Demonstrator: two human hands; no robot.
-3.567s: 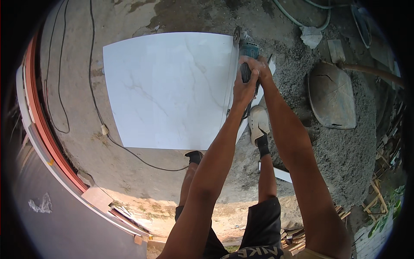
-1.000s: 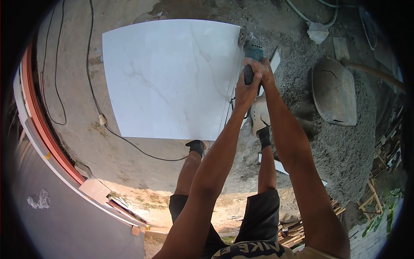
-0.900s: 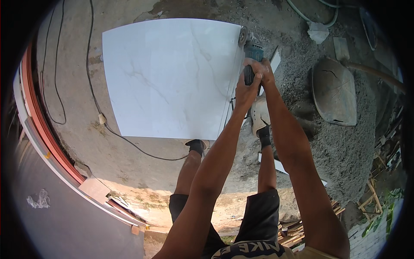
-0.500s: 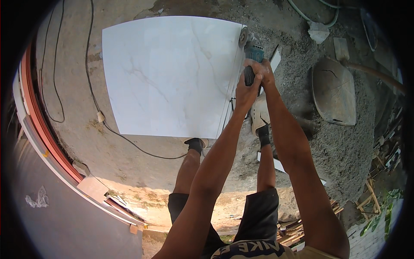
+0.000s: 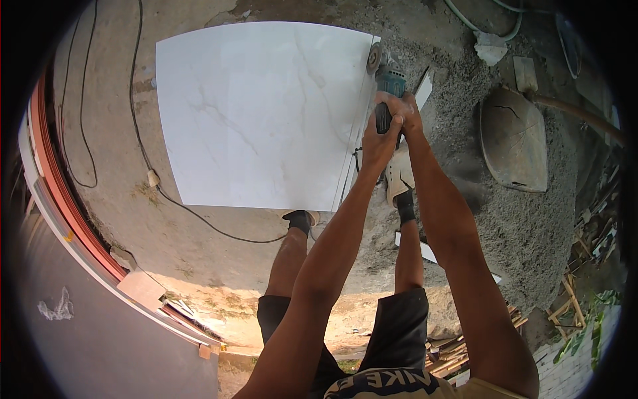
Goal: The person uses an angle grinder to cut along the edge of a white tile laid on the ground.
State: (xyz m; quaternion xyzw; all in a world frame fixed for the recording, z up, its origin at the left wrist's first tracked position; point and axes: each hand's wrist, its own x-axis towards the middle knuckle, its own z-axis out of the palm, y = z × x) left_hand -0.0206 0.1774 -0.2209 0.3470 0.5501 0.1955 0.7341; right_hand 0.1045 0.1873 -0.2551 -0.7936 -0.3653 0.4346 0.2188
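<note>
Both of my hands are wrapped round a teal and black angle grinder (image 5: 391, 82). My left hand (image 5: 381, 141) grips the rear of its body, and my right hand (image 5: 407, 112) closes round it just ahead. The grinder's disc (image 5: 374, 58) stands on edge at the far right corner of a large white tile (image 5: 259, 120) with faint grey veins. A thin line runs along the tile's right side, near the disc. Whether the disc touches the tile cannot be made out. My feet stand at the tile's near edge and right side.
Dark cables (image 5: 137, 100) run over the concrete at left, with a plug joint (image 5: 153, 178). To the right lie a shovel blade (image 5: 515, 143), grey sand (image 5: 531, 246) and white tile strips (image 5: 425, 88). A hose (image 5: 458, 14) curls at the far right. Wood scraps (image 5: 452, 356) lie near my right leg.
The whole view has shifted very slightly. My hands and the grinder hold nearly the same place at the tile's far right corner.
</note>
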